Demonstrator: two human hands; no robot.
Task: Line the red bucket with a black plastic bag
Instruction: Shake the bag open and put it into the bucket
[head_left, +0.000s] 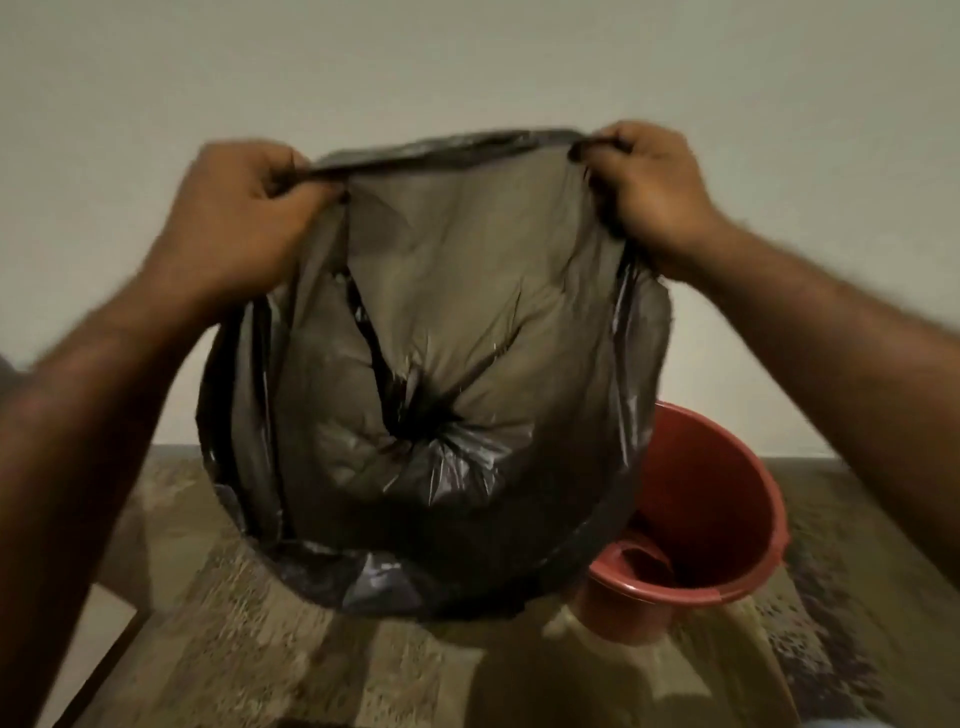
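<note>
Your left hand (234, 218), at the upper left of the frame, has its fingers (270, 171) curled tight around the rim of the black plastic bag (441, 374), and your right hand (649, 187), at the upper right, pinches the opposite side of that rim. The bag hangs open and puffed out at the centre of the frame. The red bucket (727, 499) stands at the lower right on the patterned counter (260, 649), partly hidden behind the bag.
</note>
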